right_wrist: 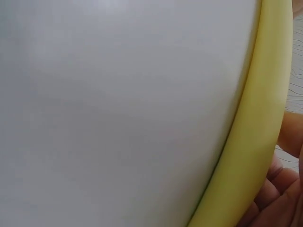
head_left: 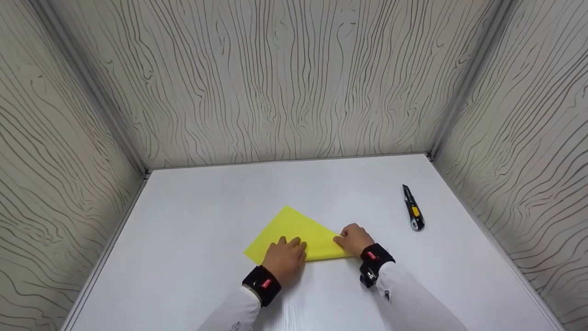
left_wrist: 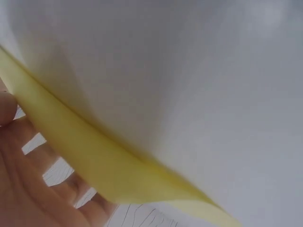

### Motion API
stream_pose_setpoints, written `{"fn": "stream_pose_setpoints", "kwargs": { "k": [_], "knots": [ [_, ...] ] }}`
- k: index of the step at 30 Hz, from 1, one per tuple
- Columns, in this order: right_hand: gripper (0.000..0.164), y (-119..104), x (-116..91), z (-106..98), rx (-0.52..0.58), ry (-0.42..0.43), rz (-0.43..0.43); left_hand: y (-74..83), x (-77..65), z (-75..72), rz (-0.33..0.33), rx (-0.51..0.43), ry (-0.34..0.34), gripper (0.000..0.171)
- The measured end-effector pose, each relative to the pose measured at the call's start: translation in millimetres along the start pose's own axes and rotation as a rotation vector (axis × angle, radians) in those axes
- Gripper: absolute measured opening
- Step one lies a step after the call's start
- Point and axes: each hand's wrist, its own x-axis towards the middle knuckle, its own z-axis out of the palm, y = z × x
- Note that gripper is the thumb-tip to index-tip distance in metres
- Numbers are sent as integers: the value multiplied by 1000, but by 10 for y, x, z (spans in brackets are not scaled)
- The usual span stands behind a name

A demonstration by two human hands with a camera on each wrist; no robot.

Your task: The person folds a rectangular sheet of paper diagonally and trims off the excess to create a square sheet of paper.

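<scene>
Nearest, the white tabletop runs out from the bottom of the head view, with a faint sheen, and two pale sleeves reach in over it, the left sleeve slanting inward from one side and the right sleeve from the other. Each ends at a black wristband, the left band and the right band both carrying a small red label. Beyond them the left hand lies palm down with its fingers spread and relaxed, resting on the yellow sheet without gripping it. The right hand is turned inward, its fingers bent, thumb and fingertips pinching the sheet at its right end. The sheet lies near the middle of the tabletop, its near edge turned over in a rounded fold between the hands, one corner pointing away from the person. Farther off to the right, apart from the sheet, a black utility knife with a yellow slider lies flat. Past the tabletop's far edge stands the back wall, pale with dark wavy wood-grain lines; the left wall and right wall match it, meeting it at grey corner strips.
</scene>
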Motion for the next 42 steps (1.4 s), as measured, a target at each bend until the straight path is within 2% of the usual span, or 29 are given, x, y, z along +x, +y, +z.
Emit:
{"fn": "stream_pose_setpoints", "kwargs": {
  "k": [5,11,13,16,20,25,29,34,37,42],
  "knots": [
    [31,-247,-121,-114,-27,-2,70,6,-7,-21,17,14,-11,32],
    [30,-81,24,-21,-49,-15,71,31,-15,-73,9,2,-15,30],
    [30,-98,30,-23,-56,-20,83,38,-24,-71,8,-1,1,29],
    [30,-266,-67,-111,-52,-19,113,51,-40,-73,14,-2,25,26],
    [31,-285,-84,-121,-57,0,129,60,-53,-76,27,9,43,23],
    [35,-305,-121,-133,-54,56,135,58,-48,-90,22,7,29,24],
    [38,-367,-190,-92,-144,159,46,52,-38,-92,10,-11,6,27],
    [47,-504,-424,31,-343,243,-171,42,-30,-75,-2,-10,-4,31],
    [52,-555,-603,131,-426,212,-251,37,-26,-63,-5,-4,-1,31],
    [59,-545,-811,305,-466,125,-283,44,-22,-73,-6,22,-15,33]
  ]
}}
